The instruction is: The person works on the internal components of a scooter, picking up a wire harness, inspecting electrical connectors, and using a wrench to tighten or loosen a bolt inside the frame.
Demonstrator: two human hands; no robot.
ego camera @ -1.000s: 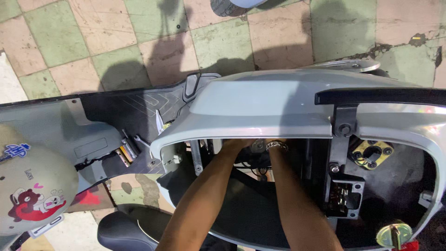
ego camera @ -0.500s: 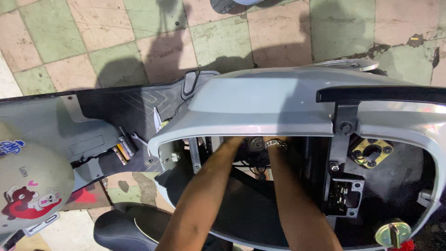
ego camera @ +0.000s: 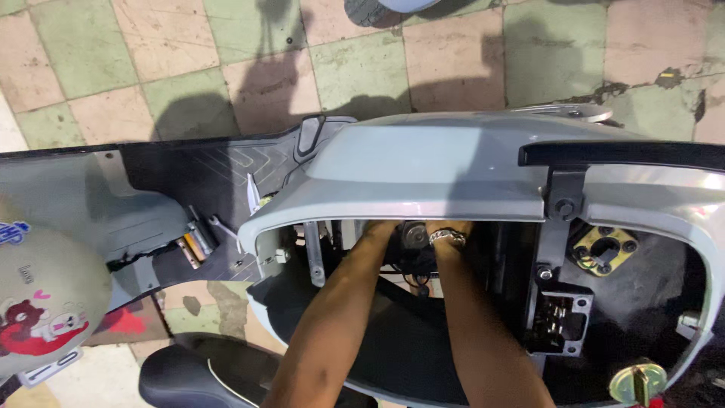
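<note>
Both forearms have pushed slightly deeper under the grey scooter body (ego camera: 423, 177) than a second ago. The left hand (ego camera: 377, 229) and right hand (ego camera: 447, 234) meet at a small dark part (ego camera: 414, 236) between them, straight ahead, about equally near; each grip is hidden, so probably closed, but I cannot tell.

Glossy grey plastic on the scooter body panel (ego camera: 423, 170), smooth and catching light. The grab rail (ego camera: 619, 153) looks matt black. The footboard (ego camera: 219, 177) shows ribbed black rubber. A shiny metal bracelet (ego camera: 447, 237) glints at one wrist. The floor tiles (ego camera: 151, 60) are worn, dull and cracked, and the helmet (ego camera: 41, 302) is smooth, slightly glossy.
</note>
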